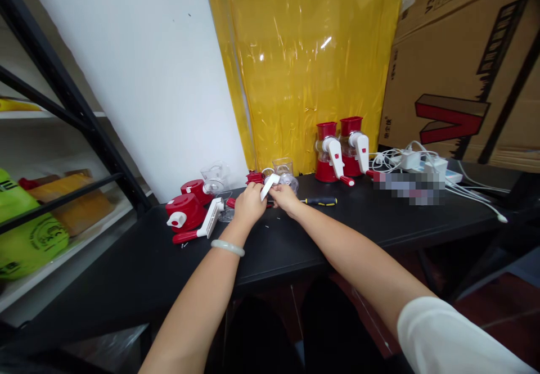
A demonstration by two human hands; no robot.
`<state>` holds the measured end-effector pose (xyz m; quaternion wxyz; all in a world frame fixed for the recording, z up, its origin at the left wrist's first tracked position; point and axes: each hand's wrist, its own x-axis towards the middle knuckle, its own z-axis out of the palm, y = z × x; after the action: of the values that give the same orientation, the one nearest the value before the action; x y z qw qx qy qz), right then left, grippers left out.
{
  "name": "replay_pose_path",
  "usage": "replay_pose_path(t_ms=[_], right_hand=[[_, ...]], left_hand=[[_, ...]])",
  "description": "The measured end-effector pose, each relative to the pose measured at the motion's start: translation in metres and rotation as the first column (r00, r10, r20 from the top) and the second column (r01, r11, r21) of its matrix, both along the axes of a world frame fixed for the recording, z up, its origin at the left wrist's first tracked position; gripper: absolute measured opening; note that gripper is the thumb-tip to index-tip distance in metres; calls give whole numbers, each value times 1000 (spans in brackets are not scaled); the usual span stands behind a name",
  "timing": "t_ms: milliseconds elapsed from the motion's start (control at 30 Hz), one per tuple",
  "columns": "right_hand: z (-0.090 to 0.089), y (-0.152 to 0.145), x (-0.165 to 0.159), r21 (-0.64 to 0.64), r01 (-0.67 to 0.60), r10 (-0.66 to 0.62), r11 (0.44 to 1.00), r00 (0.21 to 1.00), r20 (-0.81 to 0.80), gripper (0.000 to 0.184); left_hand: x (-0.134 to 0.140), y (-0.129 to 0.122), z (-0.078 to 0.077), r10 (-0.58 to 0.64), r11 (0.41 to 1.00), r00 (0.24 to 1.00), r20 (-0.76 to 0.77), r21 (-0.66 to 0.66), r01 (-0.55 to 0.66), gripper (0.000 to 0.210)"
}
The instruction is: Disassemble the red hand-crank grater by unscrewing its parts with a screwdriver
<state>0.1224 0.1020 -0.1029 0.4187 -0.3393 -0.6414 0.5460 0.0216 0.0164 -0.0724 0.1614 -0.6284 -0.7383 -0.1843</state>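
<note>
My left hand (250, 201) is closed around a white crank handle (270, 186) with a red grip (230, 202) that sticks out to the left. My right hand (284, 198) has its fingers pinched at the crank's other side; what lies between them is too small to make out. Behind my hands stand clear plastic grater parts (283, 167) and a red part (254, 178). A screwdriver (321, 201) with a black and yellow handle lies right of my right hand. Left of my left hand rests another white crank handle (211, 217) with a red grip.
Red grater bases (185, 212) and a clear hopper (216, 177) sit at the left. Two assembled red and white rotary graters (327, 152) stand at the back right. White cables (407, 157) and a large carton (459, 70) are further right. Small screws (184, 245) lie on the black table (291, 250).
</note>
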Motion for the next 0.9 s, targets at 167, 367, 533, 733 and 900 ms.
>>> replay_pose_path(t_ms=[167,367,533,733,900], right_hand=[[0,1,5,382,84,-158,920,973,169,12],[3,-8,15,711,-43,-291,702,894,342,17],[1,-9,17,733,-109,-312,671,856,413,23],[-3,-9,16,750,-160,-347,641,812,470,21],[-6,-9,15,776,-201,-369,598,790,489,21]], left_hand=[[-10,-1,5,44,999,998,36,-24,-43,30],[-25,-2,13,106,991,984,140,-92,-93,30],[-31,-1,14,100,985,980,171,-155,-74,26],[-29,0,11,52,987,978,204,-160,-19,24],[-28,-2,14,73,983,961,265,-184,-24,25]])
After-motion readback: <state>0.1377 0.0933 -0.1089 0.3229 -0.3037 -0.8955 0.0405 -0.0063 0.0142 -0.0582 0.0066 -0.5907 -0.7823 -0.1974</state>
